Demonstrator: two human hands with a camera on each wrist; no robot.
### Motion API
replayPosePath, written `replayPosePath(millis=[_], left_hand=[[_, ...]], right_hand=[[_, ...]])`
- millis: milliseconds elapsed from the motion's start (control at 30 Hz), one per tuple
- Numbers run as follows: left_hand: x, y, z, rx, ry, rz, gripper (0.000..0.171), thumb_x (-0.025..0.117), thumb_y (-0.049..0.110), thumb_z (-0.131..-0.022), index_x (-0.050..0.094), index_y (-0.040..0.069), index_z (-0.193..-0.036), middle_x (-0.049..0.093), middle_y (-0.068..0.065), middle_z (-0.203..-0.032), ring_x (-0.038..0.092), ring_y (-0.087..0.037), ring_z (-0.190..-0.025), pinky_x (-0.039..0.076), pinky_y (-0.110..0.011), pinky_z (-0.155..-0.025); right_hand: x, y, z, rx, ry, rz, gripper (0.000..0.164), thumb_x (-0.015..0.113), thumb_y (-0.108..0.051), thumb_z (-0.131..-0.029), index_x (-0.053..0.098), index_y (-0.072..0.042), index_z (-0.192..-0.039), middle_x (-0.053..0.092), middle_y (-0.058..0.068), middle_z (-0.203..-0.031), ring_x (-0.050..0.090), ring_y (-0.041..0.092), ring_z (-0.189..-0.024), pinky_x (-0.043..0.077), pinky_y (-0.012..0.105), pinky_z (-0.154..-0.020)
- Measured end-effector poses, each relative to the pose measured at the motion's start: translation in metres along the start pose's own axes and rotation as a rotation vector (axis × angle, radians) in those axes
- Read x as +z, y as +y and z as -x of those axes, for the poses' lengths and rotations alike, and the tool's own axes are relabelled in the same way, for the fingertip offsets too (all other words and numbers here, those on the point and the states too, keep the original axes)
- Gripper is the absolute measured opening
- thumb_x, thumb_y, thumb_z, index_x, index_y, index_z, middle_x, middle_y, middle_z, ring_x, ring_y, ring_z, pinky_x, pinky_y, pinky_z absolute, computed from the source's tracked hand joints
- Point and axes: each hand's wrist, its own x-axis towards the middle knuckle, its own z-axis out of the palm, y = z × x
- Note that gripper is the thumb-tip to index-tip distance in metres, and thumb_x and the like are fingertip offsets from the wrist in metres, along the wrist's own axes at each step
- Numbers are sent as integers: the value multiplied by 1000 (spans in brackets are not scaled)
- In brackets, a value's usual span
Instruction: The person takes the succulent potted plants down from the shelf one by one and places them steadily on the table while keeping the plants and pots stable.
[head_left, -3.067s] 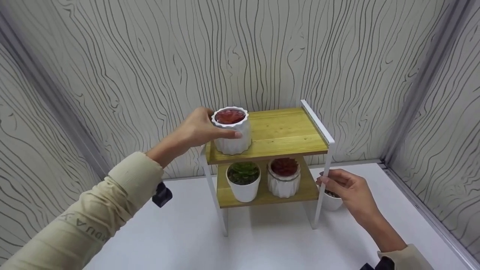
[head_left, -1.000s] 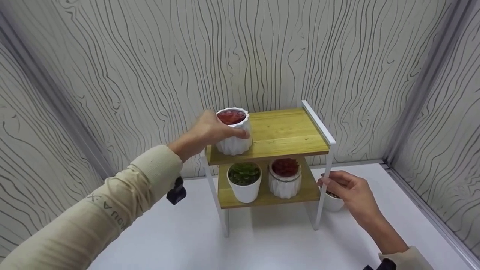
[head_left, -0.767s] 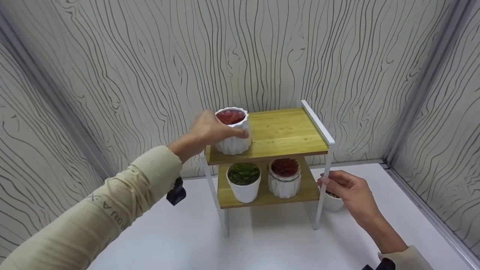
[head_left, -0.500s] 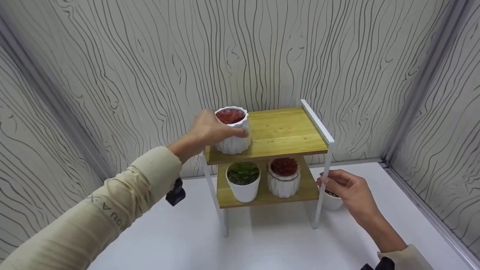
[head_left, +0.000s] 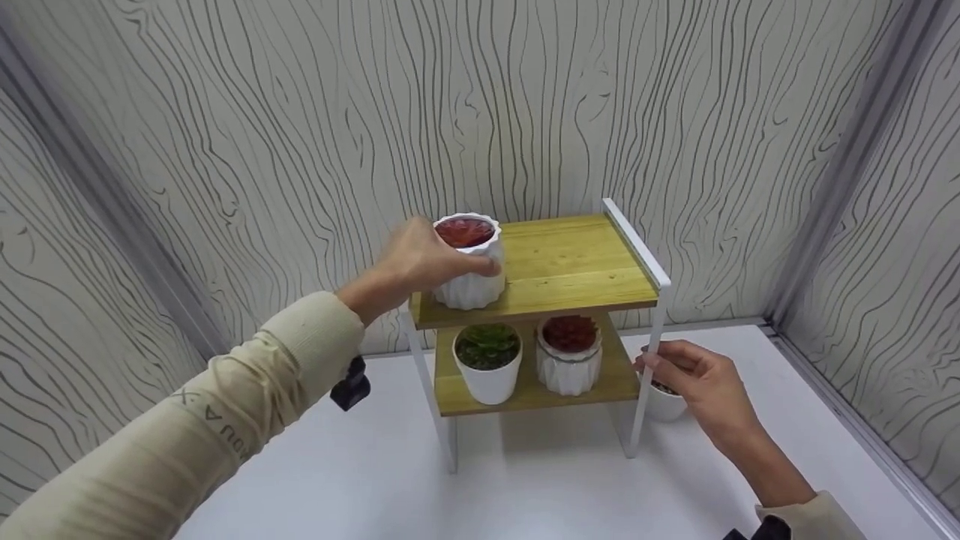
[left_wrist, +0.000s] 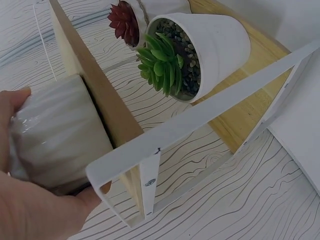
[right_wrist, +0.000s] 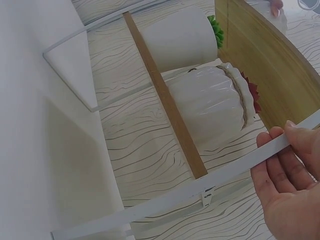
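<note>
At the left end of the top board of a two-tier shelf (head_left: 570, 259), a white scalloped flowerpot (head_left: 472, 291) with a red succulent stands upright. My left hand (head_left: 420, 259) grips this pot, thumb across its front and fingers behind. In the left wrist view, the pot (left_wrist: 62, 132) sits right at the board's surface. On the right side, my right hand (head_left: 701, 379) holds the shelf's white metal leg (right_wrist: 220, 181) between thumb and fingers. The lower board carries a smooth white pot (head_left: 491, 382) with a green succulent and a ribbed white pot (head_left: 568, 373) with a red one.
Behind the right hand, another small white pot (head_left: 664, 405) stands on the white table (head_left: 360, 465), partly hidden. Wood-grain patterned panels (head_left: 525, 97) rise at the back and both sides. A raised white rail (head_left: 636, 244) edges the top board's right end.
Over the last three seconds my left hand and forearm have shifted right, the thumb reaching farther across the pot, which sits very slightly farther right. My right hand stays on the leg.
</note>
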Motion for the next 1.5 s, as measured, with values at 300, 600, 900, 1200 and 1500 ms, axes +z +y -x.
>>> replayPosePath(millis=[300, 600, 900, 1200, 1500], left_hand=[[-2, 0, 1, 14, -4, -22, 70, 90, 46, -61, 60, 11, -113, 66, -4, -107, 63, -18, -97, 57, -30, -86], [-6, 2, 3, 48, -30, -7, 66, 90, 47, -62, 62, 13, -111, 67, -3, -106, 64, -17, -98, 56, -30, -89], [-15, 10, 8, 120, -50, 40, 61, 90, 44, -62, 64, 14, -108, 70, -1, -102, 68, -17, -96, 59, -30, -85], [-24, 14, 20, 164, -115, 75, 57, 90, 42, -63, 65, 18, -108, 72, 0, -102, 69, -16, -97, 59, -32, -86], [-29, 13, 38, 191, -161, 98, 56, 90, 40, -64, 64, 17, -108, 74, 1, -101, 70, -16, -96, 60, -31, -86]], right_hand=[[0, 1, 0, 1, -14, 12, 41, 65, -30, -95, 62, -1, -122, 68, 26, -117, 69, 23, -110, 57, 17, -88], [-1, 1, 0, 10, -7, 19, 42, 66, -33, -93, 63, -2, -122, 69, 24, -117, 69, 21, -111, 57, 16, -88], [-1, 1, 0, 31, 10, 26, 42, 67, -35, -93, 64, -4, -121, 69, 23, -117, 68, 23, -112, 57, 17, -87], [-1, 4, 1, -10, -6, -35, 39, 65, -26, -95, 62, 3, -121, 75, 8, -105, 72, 16, -104, 58, 18, -87], [-1, 3, 0, 4, -1, -20, 41, 66, -30, -94, 62, 2, -121, 71, 21, -113, 70, 23, -109, 58, 18, -87]])
